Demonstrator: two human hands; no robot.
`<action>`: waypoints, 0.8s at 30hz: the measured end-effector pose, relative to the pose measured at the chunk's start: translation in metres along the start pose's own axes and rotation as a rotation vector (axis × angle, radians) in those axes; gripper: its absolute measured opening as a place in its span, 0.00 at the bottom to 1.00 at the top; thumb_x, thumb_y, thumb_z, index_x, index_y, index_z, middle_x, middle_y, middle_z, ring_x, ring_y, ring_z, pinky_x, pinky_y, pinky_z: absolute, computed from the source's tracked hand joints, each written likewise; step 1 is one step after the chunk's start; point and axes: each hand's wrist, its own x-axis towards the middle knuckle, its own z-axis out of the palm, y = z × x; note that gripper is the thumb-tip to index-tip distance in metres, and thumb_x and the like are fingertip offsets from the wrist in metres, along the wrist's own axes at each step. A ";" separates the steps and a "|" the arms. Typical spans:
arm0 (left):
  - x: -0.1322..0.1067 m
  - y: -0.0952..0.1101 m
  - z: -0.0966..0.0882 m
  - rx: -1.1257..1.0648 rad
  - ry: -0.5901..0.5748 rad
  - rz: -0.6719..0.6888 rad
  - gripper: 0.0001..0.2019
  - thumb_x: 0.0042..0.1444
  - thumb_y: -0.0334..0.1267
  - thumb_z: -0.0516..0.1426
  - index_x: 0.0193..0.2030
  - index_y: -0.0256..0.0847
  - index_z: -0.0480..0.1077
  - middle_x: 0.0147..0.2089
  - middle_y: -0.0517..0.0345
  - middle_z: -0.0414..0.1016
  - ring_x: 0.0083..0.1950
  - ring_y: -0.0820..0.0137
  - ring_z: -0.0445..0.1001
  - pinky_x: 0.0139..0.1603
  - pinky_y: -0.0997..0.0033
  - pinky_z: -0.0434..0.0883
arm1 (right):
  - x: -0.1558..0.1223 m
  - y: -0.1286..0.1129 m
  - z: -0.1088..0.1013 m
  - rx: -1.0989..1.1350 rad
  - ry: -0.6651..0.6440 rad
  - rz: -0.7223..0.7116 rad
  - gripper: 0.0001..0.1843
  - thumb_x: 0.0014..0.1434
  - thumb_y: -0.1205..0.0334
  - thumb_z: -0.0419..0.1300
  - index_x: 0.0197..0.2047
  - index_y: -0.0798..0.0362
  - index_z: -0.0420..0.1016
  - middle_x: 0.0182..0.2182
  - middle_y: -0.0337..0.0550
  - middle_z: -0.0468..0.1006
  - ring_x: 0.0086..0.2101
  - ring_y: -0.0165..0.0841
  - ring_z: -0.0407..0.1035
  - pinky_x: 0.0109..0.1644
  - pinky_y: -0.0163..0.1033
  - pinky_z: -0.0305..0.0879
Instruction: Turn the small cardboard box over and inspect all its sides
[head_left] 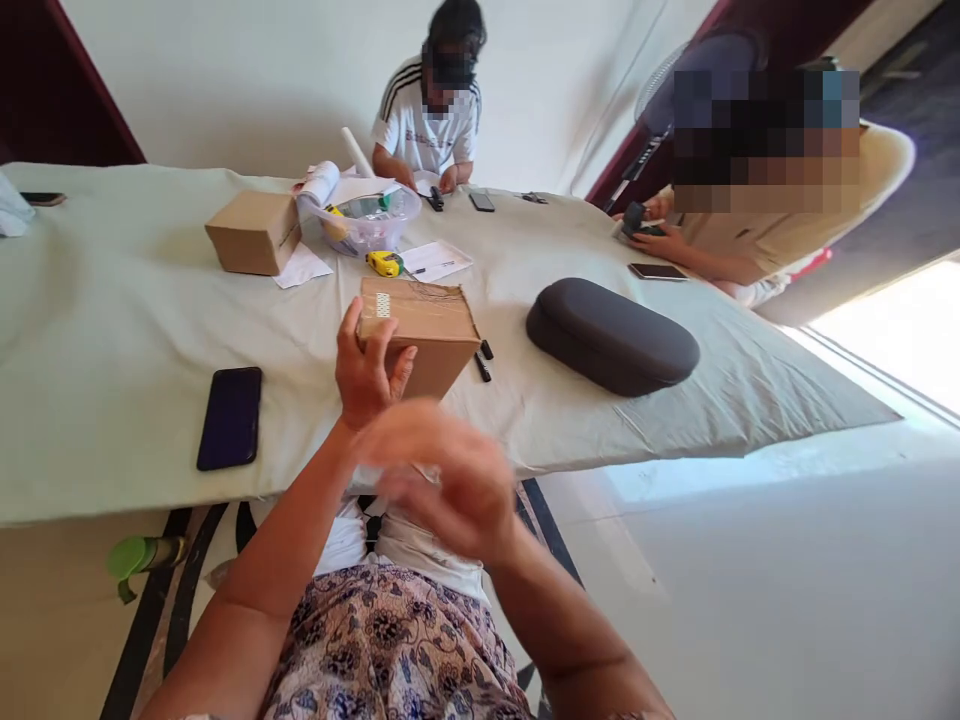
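A brown cardboard box [439, 365] stands on the cloth-covered table in front of me, with tape and a printed mark on its top. My left hand [367, 370] grips its left side, fingertips over the top edge and thumb against the near face. Closer to me, my right hand [446, 475] is raised by the table's near edge, apart from the box and smeared by motion. Its fingers are too blurred to read. Just right of the box lie a black marker [483, 366] and its cap [487, 349].
A dark phone [229, 418] lies left; a large grey case [611, 335] sits right. Behind are another cardboard box [259, 235], a plastic basket [382, 235] of items, a yellow tape measure [385, 263] and papers [439, 260]. Two people sit at the table's far and right sides.
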 end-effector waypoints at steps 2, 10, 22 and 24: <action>-0.002 0.000 0.002 0.011 0.025 0.004 0.22 0.65 0.53 0.54 0.58 0.40 0.68 0.72 0.37 0.56 0.73 0.53 0.60 0.68 0.54 0.65 | 0.003 0.034 -0.013 -0.167 0.156 0.117 0.11 0.68 0.59 0.58 0.53 0.43 0.75 0.49 0.43 0.80 0.53 0.39 0.73 0.58 0.51 0.72; -0.003 0.005 0.004 -0.004 0.019 -0.027 0.21 0.67 0.53 0.53 0.57 0.40 0.68 0.73 0.38 0.54 0.73 0.52 0.59 0.68 0.53 0.65 | -0.008 0.126 0.006 -0.354 0.366 0.493 0.42 0.59 0.43 0.65 0.70 0.44 0.54 0.67 0.53 0.61 0.67 0.50 0.56 0.67 0.64 0.58; 0.001 0.003 -0.001 0.038 0.014 0.006 0.20 0.68 0.51 0.52 0.58 0.41 0.68 0.72 0.38 0.55 0.73 0.54 0.59 0.68 0.52 0.66 | -0.006 0.143 0.006 -0.072 0.430 0.490 0.29 0.68 0.40 0.51 0.65 0.44 0.67 0.64 0.46 0.70 0.62 0.43 0.65 0.68 0.53 0.60; 0.002 0.002 -0.003 0.049 0.023 0.013 0.20 0.68 0.51 0.52 0.58 0.40 0.69 0.72 0.37 0.56 0.73 0.54 0.60 0.68 0.53 0.66 | -0.017 0.155 0.008 -0.006 0.423 0.476 0.30 0.68 0.39 0.49 0.66 0.44 0.68 0.65 0.45 0.69 0.65 0.43 0.62 0.70 0.53 0.56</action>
